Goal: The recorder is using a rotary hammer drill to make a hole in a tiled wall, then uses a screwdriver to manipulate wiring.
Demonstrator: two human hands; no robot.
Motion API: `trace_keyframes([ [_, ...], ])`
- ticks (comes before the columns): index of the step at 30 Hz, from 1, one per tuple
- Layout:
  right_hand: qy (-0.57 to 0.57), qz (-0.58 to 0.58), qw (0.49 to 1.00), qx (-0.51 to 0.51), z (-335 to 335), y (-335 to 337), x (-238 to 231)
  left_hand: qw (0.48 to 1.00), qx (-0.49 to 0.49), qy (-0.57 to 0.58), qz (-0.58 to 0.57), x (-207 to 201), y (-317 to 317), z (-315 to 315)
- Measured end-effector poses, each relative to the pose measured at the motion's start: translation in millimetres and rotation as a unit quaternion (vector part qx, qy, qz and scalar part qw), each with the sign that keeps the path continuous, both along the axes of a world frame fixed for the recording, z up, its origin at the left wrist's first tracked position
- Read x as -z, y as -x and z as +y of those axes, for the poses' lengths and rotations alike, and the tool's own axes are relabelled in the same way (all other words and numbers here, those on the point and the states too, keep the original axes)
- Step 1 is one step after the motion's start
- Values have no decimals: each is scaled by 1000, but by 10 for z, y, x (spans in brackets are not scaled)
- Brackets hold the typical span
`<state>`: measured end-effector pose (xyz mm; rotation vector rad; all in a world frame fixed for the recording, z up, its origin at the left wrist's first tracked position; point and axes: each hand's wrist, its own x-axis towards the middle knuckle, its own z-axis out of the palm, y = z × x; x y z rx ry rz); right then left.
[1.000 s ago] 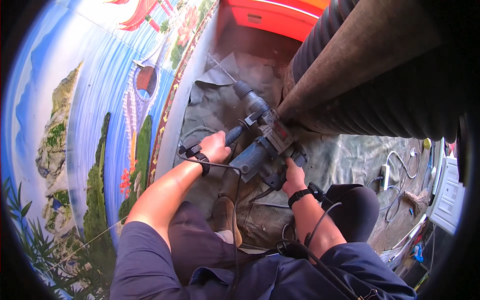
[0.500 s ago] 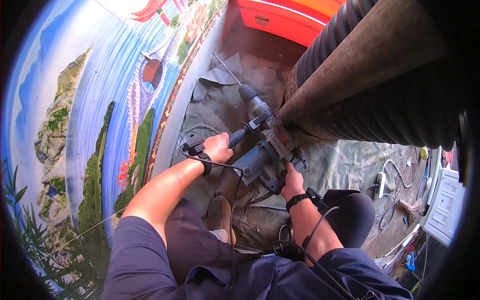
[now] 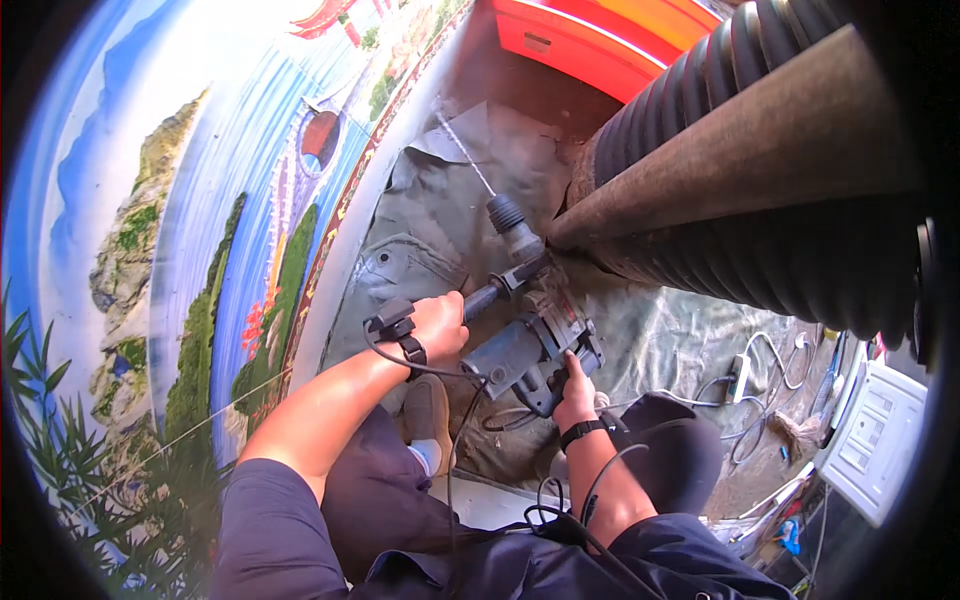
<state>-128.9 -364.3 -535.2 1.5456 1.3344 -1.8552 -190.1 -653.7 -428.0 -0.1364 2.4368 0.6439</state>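
A rotary hammer drill (image 3: 515,355), grey-blue and dusty, is gripped in both my hands. My left hand (image 3: 438,328) is wrapped round its black side handle (image 3: 482,302). On the rear handle, my right hand (image 3: 573,392) is closed, its fingers partly hidden by the drill body. A long spiral drill bit (image 3: 466,155) runs from the black chuck (image 3: 506,213) to the foot of the painted wall (image 3: 345,215). Whether its tip sits inside the wall cannot be made out. Black straps circle both my wrists.
A thick bare pole (image 3: 720,150) and black corrugated pipes (image 3: 690,95) slant close on the right. Dusty grey-green sheeting (image 3: 420,225) covers the floor. A white power strip (image 3: 739,378) with loose cords lies right, near a white plastic panel (image 3: 875,440). A red-orange panel (image 3: 570,40) stands ahead.
The view has shifted. The drill body sits lower in the picture, and more of the bit shows between chuck and wall. Both hands keep their grip; my legs have shifted a little.
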Motion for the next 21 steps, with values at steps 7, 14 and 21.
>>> trace_keyframes([
  [7,27,-16,999,-6,-67,-238,-703,999,-5,16,45,-693,-262,67],
  [14,94,-55,994,-1,132,-363,-1467,999,-37,25,26,-1594,-487,200],
  [21,37,-57,996,-65,322,-309,-2535,996,-80,42,-11,-2454,-726,352],
])
